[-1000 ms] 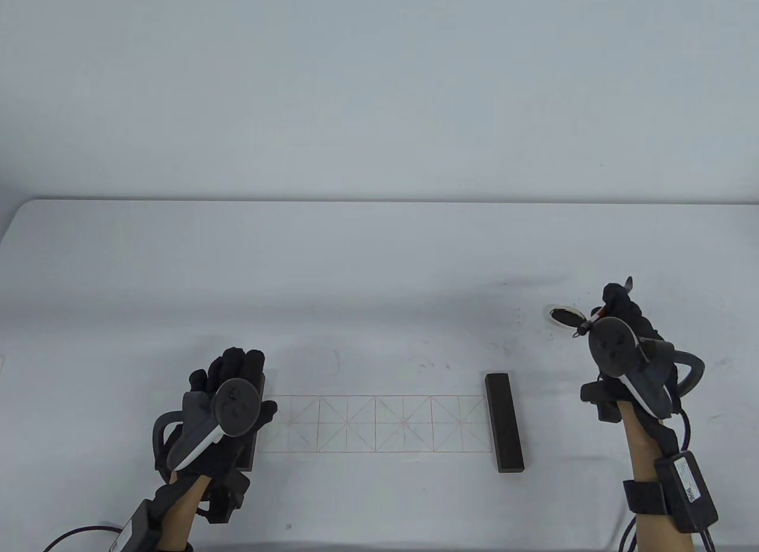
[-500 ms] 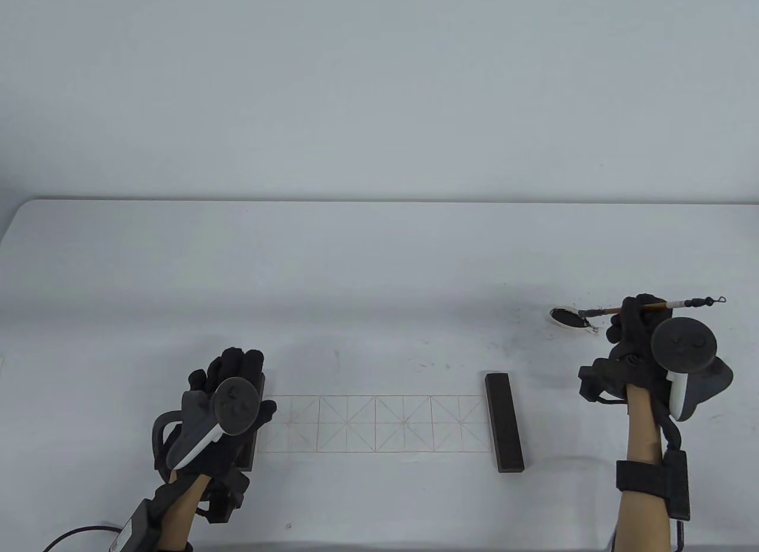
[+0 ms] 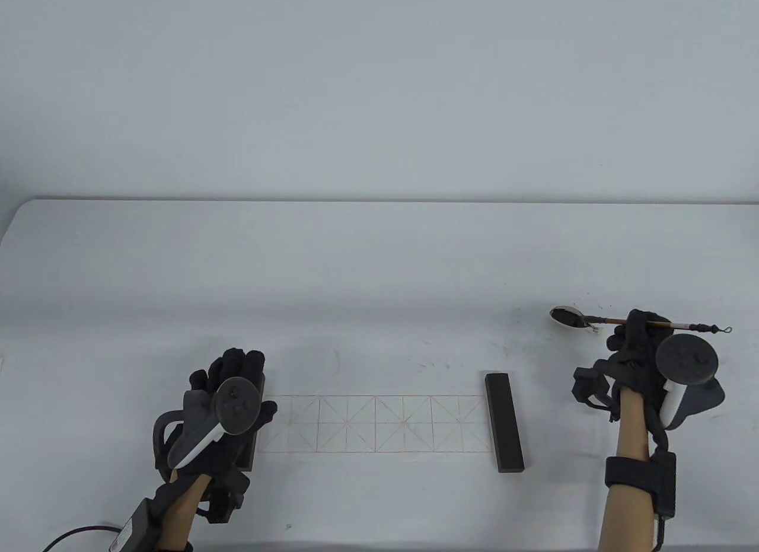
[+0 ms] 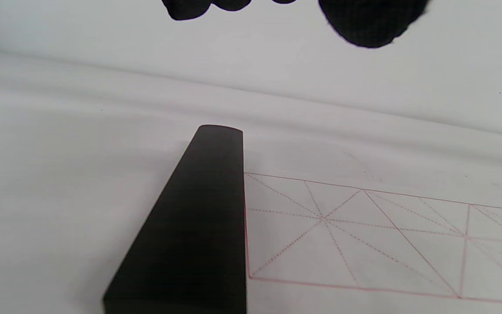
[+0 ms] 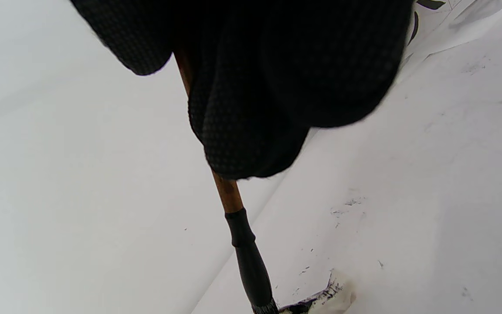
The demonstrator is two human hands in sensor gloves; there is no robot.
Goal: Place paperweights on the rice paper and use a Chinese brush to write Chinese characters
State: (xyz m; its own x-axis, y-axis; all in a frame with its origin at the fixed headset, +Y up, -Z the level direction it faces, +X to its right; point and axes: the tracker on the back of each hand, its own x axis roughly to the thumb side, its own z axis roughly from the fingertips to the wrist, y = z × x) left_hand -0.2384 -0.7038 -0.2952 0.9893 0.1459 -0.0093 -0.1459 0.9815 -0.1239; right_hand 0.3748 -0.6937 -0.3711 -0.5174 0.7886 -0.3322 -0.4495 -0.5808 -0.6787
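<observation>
The brush, a thin stiff wooden rod that looks light, lies nearly level at four o'clock on the table, its wet tip at the ink dish; the right hand pinches it mid-shaft, probably the best hold for control. The rice paper, likely flimsy, lies at six o'clock under the right paperweight and the left paperweight, on which the left hand rests flat, fingers straight.

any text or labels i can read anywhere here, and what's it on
None can be read.
Rice paper: only a printed red grid, no characters written yet.
Left wrist pack: a pale label, too small and blurred to read.
Paperweights, brush and trackers: no visible lettering.
</observation>
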